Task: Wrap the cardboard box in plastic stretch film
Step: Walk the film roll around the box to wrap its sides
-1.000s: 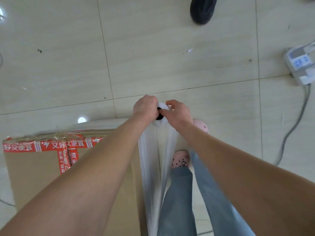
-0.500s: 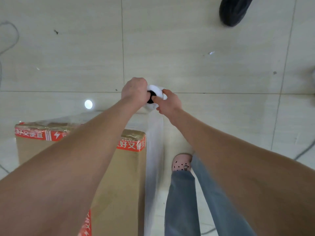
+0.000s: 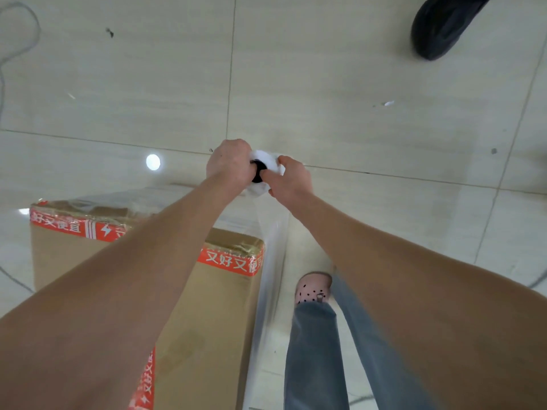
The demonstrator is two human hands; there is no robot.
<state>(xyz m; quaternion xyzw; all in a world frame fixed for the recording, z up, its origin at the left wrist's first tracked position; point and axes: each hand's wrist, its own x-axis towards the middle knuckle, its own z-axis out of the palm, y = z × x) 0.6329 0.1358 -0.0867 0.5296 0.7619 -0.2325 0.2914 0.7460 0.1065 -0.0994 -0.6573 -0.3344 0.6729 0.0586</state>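
**Both hands on one roll, box to my left**

Grip: left hand (image 3: 229, 164) and right hand (image 3: 291, 180) each clench the top end of the white plastic stretch-film roll (image 3: 263, 156). Its black core shows between them. The roll stands upright, long axis toward the floor.

The brown cardboard box with red printed tape (image 3: 213, 321) lies below and left of my fingers, left hand nearer. The clear film sheet (image 3: 270, 261) hangs along its right face.

Next pull, I judge, swings left round the far corner.

Glossy pale tile floor (image 3: 355, 84); a black shoe (image 3: 441, 28) well apart.
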